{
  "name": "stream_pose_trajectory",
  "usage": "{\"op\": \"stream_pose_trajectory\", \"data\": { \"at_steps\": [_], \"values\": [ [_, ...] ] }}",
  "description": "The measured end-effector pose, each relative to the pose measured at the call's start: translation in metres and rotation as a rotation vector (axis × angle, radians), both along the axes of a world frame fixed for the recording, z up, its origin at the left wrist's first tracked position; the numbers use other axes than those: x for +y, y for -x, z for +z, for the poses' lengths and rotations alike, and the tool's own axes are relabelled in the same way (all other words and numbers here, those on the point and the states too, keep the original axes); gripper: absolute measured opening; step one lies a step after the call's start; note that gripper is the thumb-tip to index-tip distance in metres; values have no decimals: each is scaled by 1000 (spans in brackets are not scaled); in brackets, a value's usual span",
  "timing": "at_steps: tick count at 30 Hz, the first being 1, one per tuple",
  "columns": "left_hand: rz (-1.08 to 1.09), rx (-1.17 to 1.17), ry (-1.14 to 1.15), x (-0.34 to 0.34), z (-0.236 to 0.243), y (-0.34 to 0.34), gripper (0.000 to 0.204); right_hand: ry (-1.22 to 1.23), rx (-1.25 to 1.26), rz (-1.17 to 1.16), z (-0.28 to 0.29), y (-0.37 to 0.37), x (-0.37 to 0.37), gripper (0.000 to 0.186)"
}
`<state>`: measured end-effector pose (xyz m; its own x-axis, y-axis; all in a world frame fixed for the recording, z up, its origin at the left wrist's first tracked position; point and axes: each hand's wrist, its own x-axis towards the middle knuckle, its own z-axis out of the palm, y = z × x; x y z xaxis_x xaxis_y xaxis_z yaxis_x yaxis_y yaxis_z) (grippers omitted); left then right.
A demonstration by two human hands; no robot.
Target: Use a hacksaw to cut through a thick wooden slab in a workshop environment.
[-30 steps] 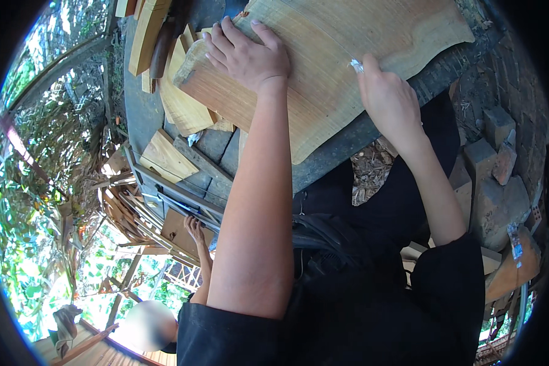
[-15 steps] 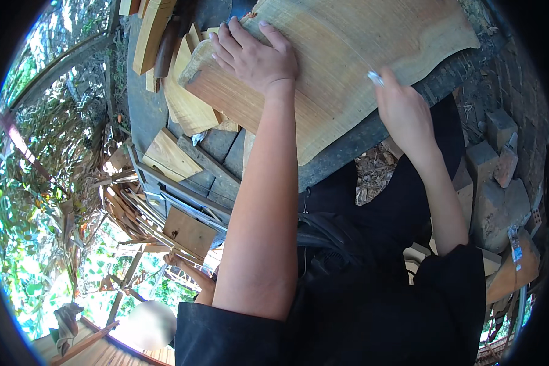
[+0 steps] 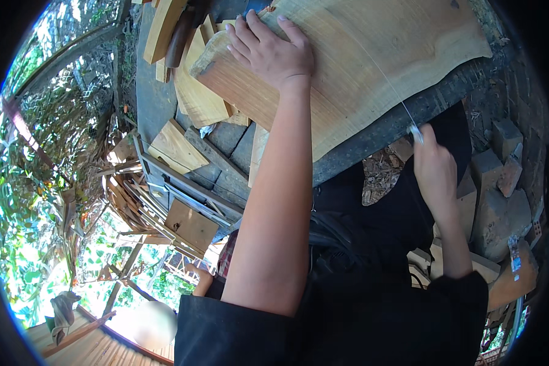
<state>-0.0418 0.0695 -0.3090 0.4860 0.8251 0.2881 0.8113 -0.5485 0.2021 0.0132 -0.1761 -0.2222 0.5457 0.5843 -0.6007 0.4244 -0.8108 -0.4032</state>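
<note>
Spreading my left hand (image 3: 277, 55) on the board (image 3: 348, 85) atop the table (image 3: 158, 104), I now draw my right hand (image 3: 436, 168), clenched on a white piece (image 3: 416, 131), beyond it, so a thin line (image 3: 405, 108) stretches out.

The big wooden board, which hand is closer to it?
Left. The left hand rests flat on top of the board; the right hand is off it, past its lower-right edge in the picture, gripping a small whitish thing.

From the wearer's head, a fisheye camera looks down, close over the shirt (image 3: 341, 323) and out to the slab (image 3: 360, 79), its wide view reaching foliage (image 3: 39, 165) far left and blocks (image 3: 500, 210) right.
</note>
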Motion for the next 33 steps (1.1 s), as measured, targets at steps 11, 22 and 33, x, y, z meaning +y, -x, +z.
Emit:
{"op": "stream_pose_trajectory", "data": {
  "at_steps": [11, 22, 33],
  "values": [
    [6, 12, 16, 0, -2, 1, 50, 21, 0, -27, 7, -8, -39, 12],
    [-25, -32, 58, -8, -7, -6, 50, -98, -24, -12, -32, -25, 18, 14],
    [-13, 11, 9, -1, -2, 0, 51, 84, 45, -61, 18, 6, -93, 18]
  ]
}}
